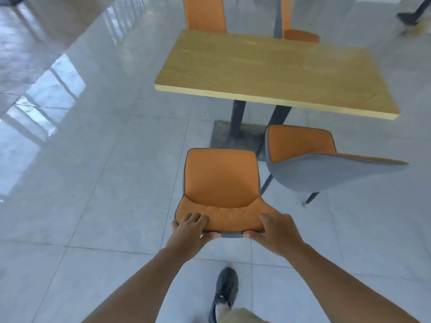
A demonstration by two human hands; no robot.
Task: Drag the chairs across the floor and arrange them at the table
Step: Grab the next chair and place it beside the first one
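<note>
Both hands, left [190, 226] and right [277, 229], grip the top edge of the orange chair [220, 183] backrest, so it can be steered. The chair stands near the counter [268, 71], its seat facing it, beside a second chair [310, 164].

Both bare forearms reach up from the bottom of the frame toward its centre. The left hand [190, 226] and right hand [277, 228] curl closed, fingers forward, thumbs underneath. A grey shoe [225, 291] steps at lower centre.
</note>
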